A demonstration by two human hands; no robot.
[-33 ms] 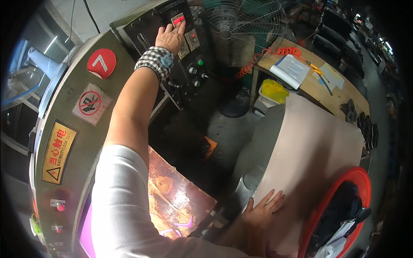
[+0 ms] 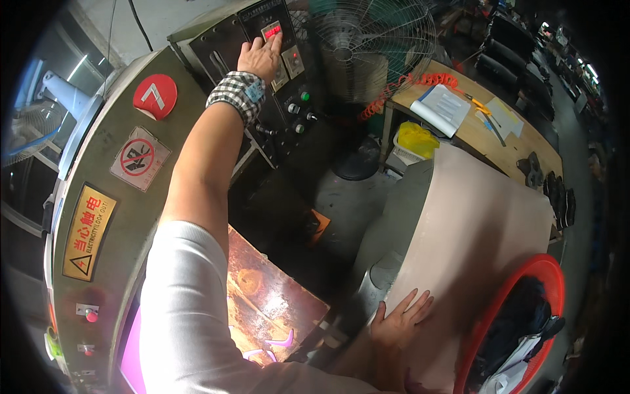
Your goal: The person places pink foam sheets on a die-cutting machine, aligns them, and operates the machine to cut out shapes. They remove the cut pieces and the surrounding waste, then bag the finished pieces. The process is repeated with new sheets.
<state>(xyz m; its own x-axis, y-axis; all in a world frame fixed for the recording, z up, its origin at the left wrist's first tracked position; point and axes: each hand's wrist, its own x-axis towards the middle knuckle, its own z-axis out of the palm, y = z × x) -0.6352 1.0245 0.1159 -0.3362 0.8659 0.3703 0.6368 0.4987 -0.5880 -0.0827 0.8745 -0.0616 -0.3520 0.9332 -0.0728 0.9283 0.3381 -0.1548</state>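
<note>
My left hand [image 2: 260, 58] reaches up to the black control panel [image 2: 230, 41] of a green machine. Its fingertips rest at a small counter with a red lit display [image 2: 271, 30]; the fingers are partly bent and hold nothing. A black-and-white checked band [image 2: 236, 95] wraps that wrist. My right hand [image 2: 399, 322] lies flat with fingers spread on a large beige sheet-like surface [image 2: 482, 217]. Between my arms is a worn brown board [image 2: 279, 292] with purple curved pieces [image 2: 282, 339] near its front.
A red basket [image 2: 556, 276] with dark and white cloth stands at the right. Behind the beige surface, a wooden table [image 2: 482, 128] carries papers and a yellow-handled tool. A wire-caged fan [image 2: 367, 46] stands beside the panel. Red buttons [image 2: 91, 316] sit on the machine's left side.
</note>
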